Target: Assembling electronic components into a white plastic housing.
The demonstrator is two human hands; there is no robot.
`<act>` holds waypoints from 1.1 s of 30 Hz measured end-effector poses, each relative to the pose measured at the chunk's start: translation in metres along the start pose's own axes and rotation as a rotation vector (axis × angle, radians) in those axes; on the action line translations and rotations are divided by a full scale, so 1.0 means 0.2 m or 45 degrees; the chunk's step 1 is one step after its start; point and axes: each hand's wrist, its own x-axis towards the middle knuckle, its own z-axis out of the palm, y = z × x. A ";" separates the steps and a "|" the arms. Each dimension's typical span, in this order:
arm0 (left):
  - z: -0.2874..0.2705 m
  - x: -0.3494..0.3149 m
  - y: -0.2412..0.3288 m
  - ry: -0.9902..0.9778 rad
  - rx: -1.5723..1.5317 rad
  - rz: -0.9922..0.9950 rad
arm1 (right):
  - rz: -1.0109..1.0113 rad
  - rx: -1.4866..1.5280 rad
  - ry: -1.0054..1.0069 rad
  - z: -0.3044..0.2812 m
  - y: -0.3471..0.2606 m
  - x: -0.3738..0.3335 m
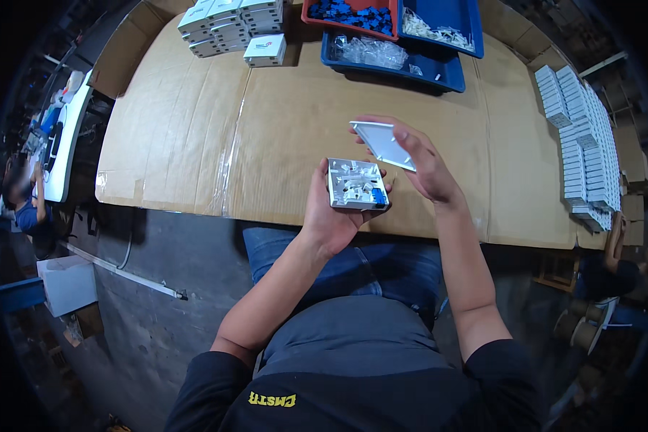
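Observation:
My left hand (333, 216) is closed around an open white plastic box (343, 203) just above the table's near edge. Inside it lie small white and clear parts, with a blue piece (379, 196) in the near right corner. Up and to the right, my right hand (428, 167) grips a flat white cover (384, 144), tilted with its rimmed inner side showing. Cover and box are apart. Some fingers of both hands are hidden behind what they hold.
Cardboard covers the table (281, 129). At the back stand stacked white boxes (223, 29), a red tray (314, 23) of blue parts, and blue trays (450, 75) of clear and white parts. More white stacks (587, 144) line the right side. Another person (32, 205) sits at far left.

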 end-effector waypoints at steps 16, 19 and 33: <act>-0.01 -0.01 -0.02 0.089 0.010 0.016 | 0.184 -0.247 -0.201 0.07 0.07 -0.01; 0.00 -0.02 -0.02 0.170 0.001 0.011 | 0.185 -0.301 -0.202 0.10 0.11 -0.02; -0.05 0.00 -0.04 0.252 -0.073 0.016 | 0.362 -0.238 -0.244 0.12 0.21 0.02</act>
